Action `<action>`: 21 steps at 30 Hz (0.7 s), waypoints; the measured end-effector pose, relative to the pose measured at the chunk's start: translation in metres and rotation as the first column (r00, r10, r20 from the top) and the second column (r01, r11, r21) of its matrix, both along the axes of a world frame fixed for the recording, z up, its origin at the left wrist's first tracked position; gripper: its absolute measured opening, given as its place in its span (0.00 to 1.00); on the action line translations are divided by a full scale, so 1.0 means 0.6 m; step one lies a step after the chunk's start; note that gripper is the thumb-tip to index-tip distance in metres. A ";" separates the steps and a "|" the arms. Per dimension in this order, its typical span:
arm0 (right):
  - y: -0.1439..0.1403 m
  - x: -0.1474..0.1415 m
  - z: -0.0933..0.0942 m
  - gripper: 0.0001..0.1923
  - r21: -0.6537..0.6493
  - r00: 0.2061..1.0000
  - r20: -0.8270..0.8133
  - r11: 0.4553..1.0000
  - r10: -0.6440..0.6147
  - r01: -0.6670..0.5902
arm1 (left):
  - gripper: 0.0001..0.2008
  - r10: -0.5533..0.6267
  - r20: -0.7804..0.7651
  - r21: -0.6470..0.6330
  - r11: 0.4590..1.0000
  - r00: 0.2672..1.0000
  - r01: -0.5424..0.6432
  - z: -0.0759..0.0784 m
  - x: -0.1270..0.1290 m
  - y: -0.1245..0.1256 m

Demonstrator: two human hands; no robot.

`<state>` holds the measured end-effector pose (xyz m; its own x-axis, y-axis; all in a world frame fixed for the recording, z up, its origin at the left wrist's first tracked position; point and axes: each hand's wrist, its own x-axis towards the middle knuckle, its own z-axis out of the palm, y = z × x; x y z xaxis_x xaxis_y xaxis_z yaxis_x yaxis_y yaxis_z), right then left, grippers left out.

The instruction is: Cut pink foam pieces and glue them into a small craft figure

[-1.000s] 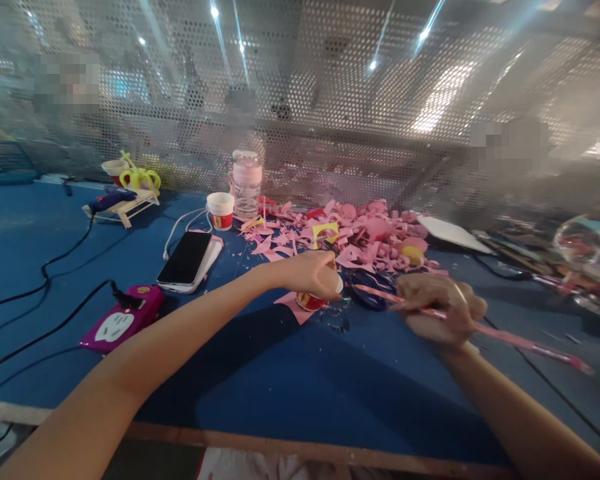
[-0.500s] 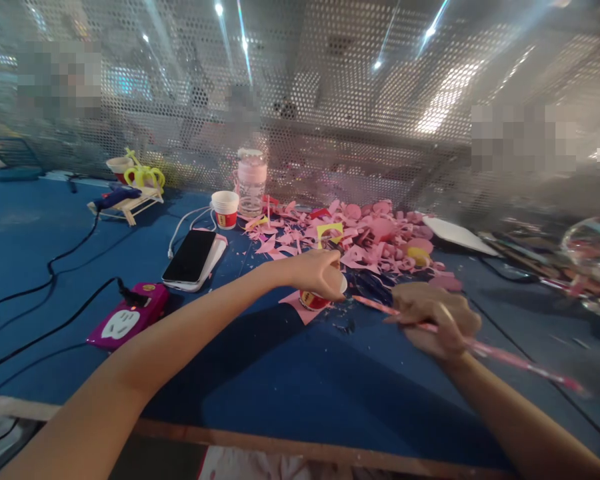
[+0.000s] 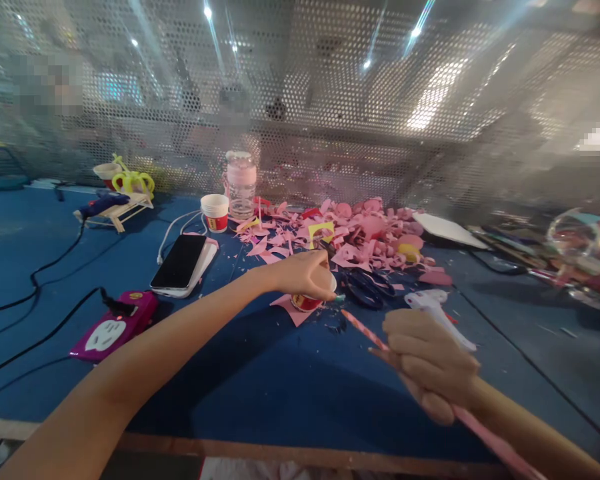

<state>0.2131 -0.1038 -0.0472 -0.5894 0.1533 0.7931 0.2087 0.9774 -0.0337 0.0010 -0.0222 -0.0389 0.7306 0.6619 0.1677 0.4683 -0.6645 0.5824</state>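
Note:
My left hand [image 3: 306, 274] reaches across the blue table and closes over a small red and white paper cup [image 3: 306, 302] that sits on a pink paper scrap. My right hand [image 3: 430, 362] is nearer to me and grips a long thin pink stick [image 3: 361, 327], whose tip points up and left toward the cup. A white glue gun [image 3: 437, 313] lies on the table just behind my right hand. Black scissors [image 3: 366, 291] lie between the cup and the glue gun.
A heap of pink paper scraps [image 3: 360, 233] covers the table's middle back. A phone [image 3: 180, 261], a purple power strip [image 3: 113, 325] with black cables, another paper cup [image 3: 215, 211] and a clear bottle [image 3: 241, 182] stand to the left. A perforated metal screen [image 3: 330, 100] closes the far side.
My right hand has pulled back toward me with the pink stick and tilted it steeper, which uncovers the white glue gun. My left hand has stayed on the cup.

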 end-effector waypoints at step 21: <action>0.030 -0.064 -0.063 0.21 0.153 0.975 0.195 0.979 0.106 -0.137 | 0.20 0.063 -0.009 0.060 0.996 0.998 -0.062 -0.002 0.007 -0.011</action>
<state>0.1747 -0.0859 -0.0852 -0.7339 -0.0519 0.6772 0.0754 0.9847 0.1572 0.0054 -0.0289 -0.0399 0.6902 0.6954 0.2004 0.5162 -0.6672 0.5370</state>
